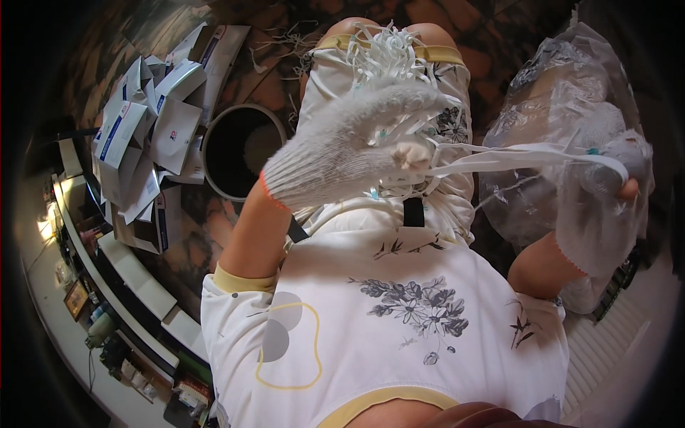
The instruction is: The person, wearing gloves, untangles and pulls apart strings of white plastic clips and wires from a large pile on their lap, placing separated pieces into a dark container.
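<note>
From here I see white straps [499,160] running from the gloved left hand [349,143], pinching them above the lap [454,210], to the gloved right hand [606,178], gripping them near a clear plastic bag [524,96].

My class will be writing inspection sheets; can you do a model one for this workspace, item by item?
Surface: lap in patterned white clothing, above a dark, mottled floor.
Job's things: white straps bunched on the lap, some stretched between the hands.
Clutter: white boxes piled at left, beside a round dark bin; clear plastic bag at right.
Hands: left hand and right hand, both in pale knitted gloves, gripping straps.
Cables: cannot tell; a thin dark line at far left may be one.
Surroundings: small items along the left edge; ribbed pale panel lower right.
</note>
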The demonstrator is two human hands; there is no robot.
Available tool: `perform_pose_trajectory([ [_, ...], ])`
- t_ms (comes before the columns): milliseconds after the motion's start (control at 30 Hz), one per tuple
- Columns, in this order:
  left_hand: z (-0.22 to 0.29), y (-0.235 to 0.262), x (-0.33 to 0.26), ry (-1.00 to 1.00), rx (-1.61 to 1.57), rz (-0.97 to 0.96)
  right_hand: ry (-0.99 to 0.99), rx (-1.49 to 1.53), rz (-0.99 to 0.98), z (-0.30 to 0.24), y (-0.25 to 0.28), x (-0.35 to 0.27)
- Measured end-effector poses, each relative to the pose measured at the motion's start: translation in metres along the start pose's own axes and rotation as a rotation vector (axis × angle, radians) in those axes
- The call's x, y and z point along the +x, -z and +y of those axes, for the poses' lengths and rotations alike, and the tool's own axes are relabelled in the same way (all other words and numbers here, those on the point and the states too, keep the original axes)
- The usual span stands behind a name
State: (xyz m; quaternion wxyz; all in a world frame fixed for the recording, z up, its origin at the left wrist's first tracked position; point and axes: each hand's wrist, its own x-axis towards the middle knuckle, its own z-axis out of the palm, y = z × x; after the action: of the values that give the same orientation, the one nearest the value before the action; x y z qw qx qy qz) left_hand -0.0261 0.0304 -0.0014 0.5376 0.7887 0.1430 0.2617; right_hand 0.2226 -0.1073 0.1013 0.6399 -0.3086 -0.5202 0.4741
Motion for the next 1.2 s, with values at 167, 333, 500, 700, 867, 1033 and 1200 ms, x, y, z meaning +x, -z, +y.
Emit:
perform_pose_trajectory([
  [167, 0.025, 0.016, 0.029, -0.283, 0.328, 0.204, -0.17, 0.007, -0.071, -0.024, 0.015, 0.007],
  [333, 0.042, -0.018, 0.045, -0.388, 0.022, 0.08, -0.208, 0.098, 0.085, -0.05, 0.015, 0.004],
  [500, 0.025, -0.012, 0.033, 0.056, -0.373, -0.334, -0.077, 0.079, 0.064, -0.031, 0.006, 0.02],
  [700, 0.014, 0.002, 0.013, 0.496, -0.723, -0.242, -0.398, -1.203, 0.481, 0.035, 0.045, -0.002],
  [867, 0.015, -0.009, 0.013, 0.554, -0.763, -0.185, -0.139, -0.706, 0.272, 0.055, 0.014, 0.0],
  [1033, 0.022, -0.005, 0.016, 0.544, -0.497, -0.233, -0.54, -0.809, -0.144, 0.071, -0.031, 0.015],
  [1200, 0.012, 0.002, -0.001, 0.39, -0.016, -0.292, -0.595, -0.487, 0.073, 0.071, -0.017, 0.002],
])
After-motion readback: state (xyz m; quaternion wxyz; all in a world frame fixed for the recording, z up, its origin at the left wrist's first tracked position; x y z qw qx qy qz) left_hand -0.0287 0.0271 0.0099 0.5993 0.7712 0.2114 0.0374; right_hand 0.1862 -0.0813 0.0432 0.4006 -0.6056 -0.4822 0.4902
